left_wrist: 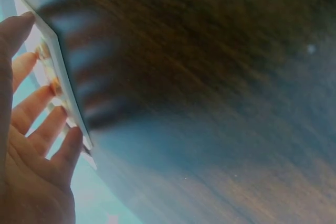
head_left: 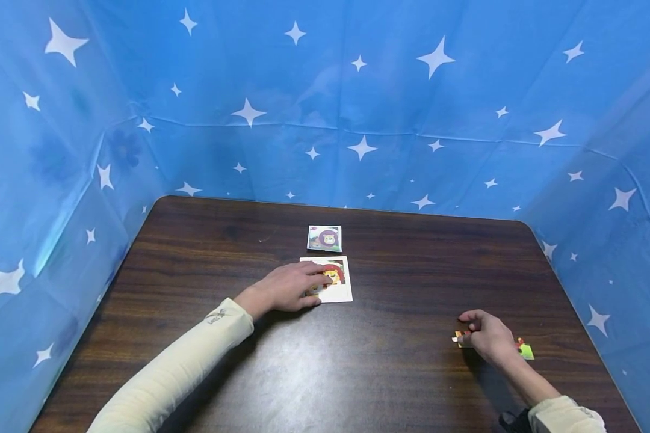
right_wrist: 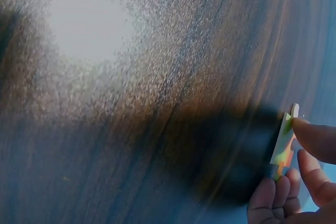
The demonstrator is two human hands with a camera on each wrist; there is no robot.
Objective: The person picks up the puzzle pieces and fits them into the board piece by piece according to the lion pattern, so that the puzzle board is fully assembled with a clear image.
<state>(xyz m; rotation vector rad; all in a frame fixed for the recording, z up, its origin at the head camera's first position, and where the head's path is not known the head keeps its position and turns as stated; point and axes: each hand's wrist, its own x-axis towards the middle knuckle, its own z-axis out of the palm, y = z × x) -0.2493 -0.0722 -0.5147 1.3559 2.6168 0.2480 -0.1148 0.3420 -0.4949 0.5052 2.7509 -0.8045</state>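
Note:
My left hand lies with its fingers spread across a white-framed puzzle board, fingertips on the lion picture. In the left wrist view the thumb and fingertips rest on the board, and part of the picture is hidden beneath them. Far to the right, my right hand is low over the table and pinches a small colourful puzzle piece between its thumb and curled fingers. A second green and red piece shows just right of that hand.
A small square picture card with a lion lies just behind the board. The dark wood-grain table meets a blue curtain with white stars along its back and sides.

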